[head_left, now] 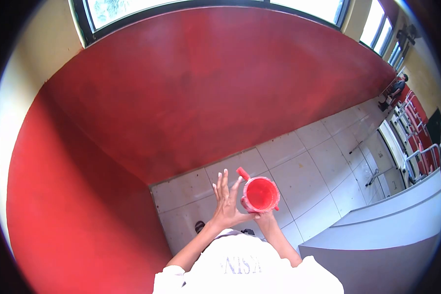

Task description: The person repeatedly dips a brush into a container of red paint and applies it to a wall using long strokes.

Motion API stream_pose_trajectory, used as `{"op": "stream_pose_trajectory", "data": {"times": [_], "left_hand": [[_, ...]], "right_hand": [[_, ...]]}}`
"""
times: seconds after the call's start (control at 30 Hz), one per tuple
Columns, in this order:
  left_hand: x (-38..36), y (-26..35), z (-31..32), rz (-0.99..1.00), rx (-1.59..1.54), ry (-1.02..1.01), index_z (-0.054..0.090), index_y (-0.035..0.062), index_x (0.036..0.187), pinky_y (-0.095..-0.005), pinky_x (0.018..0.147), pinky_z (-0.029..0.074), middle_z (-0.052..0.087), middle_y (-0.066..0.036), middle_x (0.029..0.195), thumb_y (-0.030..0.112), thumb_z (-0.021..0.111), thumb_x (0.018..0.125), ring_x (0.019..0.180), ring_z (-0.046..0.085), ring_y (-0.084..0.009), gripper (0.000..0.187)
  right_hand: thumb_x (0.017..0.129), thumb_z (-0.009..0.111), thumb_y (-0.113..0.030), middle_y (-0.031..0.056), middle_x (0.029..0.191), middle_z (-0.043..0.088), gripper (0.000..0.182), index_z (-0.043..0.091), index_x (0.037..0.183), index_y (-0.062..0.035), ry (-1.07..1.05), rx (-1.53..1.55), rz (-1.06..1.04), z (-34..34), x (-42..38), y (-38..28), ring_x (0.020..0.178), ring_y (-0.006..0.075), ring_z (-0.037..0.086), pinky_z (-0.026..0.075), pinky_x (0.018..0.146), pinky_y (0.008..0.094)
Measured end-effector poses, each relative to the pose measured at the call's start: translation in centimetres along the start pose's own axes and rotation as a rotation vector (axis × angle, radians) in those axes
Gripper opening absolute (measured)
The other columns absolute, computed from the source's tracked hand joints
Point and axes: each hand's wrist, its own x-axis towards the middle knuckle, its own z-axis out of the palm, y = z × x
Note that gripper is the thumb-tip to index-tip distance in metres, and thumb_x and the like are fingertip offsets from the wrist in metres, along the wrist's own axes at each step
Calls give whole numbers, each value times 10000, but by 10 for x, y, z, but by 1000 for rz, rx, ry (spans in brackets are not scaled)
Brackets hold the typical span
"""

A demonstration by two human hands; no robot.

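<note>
A red cup (260, 194) with a pale, smeared rim is held in front of my chest, its open top facing up toward me. A short red stub (243, 173) sticks out at its upper left. My right hand (265, 218) supports the cup from the near side, most of its fingers hidden beneath it. My left hand (225, 203) is at the cup's left side with fingers stretched and apart. Its thumb reaches across to the cup's lower edge, while the fingertips point up near the red stub.
Red walls (196, 88) stand ahead and to the left, with windows above. White floor tiles (299, 171) lie below. A grey-white desk (392, 215) is at the right. Beyond it are metal-framed furniture (414, 125) and a seated person (396, 90).
</note>
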Motion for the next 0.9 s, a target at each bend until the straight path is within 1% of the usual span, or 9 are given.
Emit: {"op": "stream_pose_trajectory", "data": {"times": [0.03,0.13,0.23,0.33,0.37,0.5,0.7,0.8,0.9], "left_hand": [[-1,7,-2,34,-40,53,181,113,1431,-582,1077,86,39,-259,1482,585,820,498,1381,27,-423,1225],[3,30,-19,-112,-1039,89,186,97,1430,-490,1103,158,156,-236,1476,612,710,656,1377,164,-366,1068],[5,58,-53,-152,-1727,116,205,57,1421,-448,1095,237,282,-212,1442,574,539,829,1344,285,-325,854],[1,71,-50,-161,-1723,205,254,27,1399,-462,1081,274,327,-213,1420,517,406,912,1325,324,-325,707],[-1,73,-45,-109,-1832,216,303,24,1386,-489,1064,309,362,-223,1395,416,410,941,1297,363,-345,602],[3,71,-31,-6,-1806,161,313,19,1378,-470,1042,357,411,-197,1369,281,407,960,1246,437,-322,502],[10,92,-22,-49,-1782,138,388,11,1335,-455,994,423,497,-192,1292,149,412,955,1178,507,-323,405],[11,99,-14,-61,-1740,89,563,-5,1165,-371,819,549,606,-188,1141,65,511,909,920,659,-269,270],[35,111,-15,-21,-1322,-32,665,6,917,-279,597,574,680,-152,898,22,631,831,631,667,-190,94]], "right_hand": [[910,477,-448,51,1155,578,387,557,1123,-135,15,33,-19,-5,-5,-12,989,194,591,538,776,354],[895,513,-452,20,1096,594,351,557,1110,-178,50,-48,-117,-16,-37,-37,970,194,590,535,745,354],[880,546,-450,16,1083,595,350,551,1116,-192,87,-68,-137,-36,-48,-60,964,199,589,532,737,368],[873,559,-443,26,1091,591,362,546,1129,-187,198,4,-124,-68,-54,-81,966,207,588,533,739,373],[872,561,-441,29,1093,590,366,544,1133,-185,245,32,-122,-77,-56,-86,967,211,588,534,740,373],[875,573,-387,54,1097,590,363,537,1154,-156,237,93,-118,-84,-63,-98,973,242,589,543,740,387],[876,579,-362,63,1112,589,362,536,1159,-141,215,170,-103,-97,-82,-101,1001,252,585,539,762,401],[870,587,-364,59,1112,593,375,535,1168,-142,219,194,-139,-106,-98,-101,1000,246,585,533,764,405],[855,606,-361,49,1127,588,396,530,1177,-143,291,261,-141,-122,-103,-105,1011,243,579,520,780,420]]}}
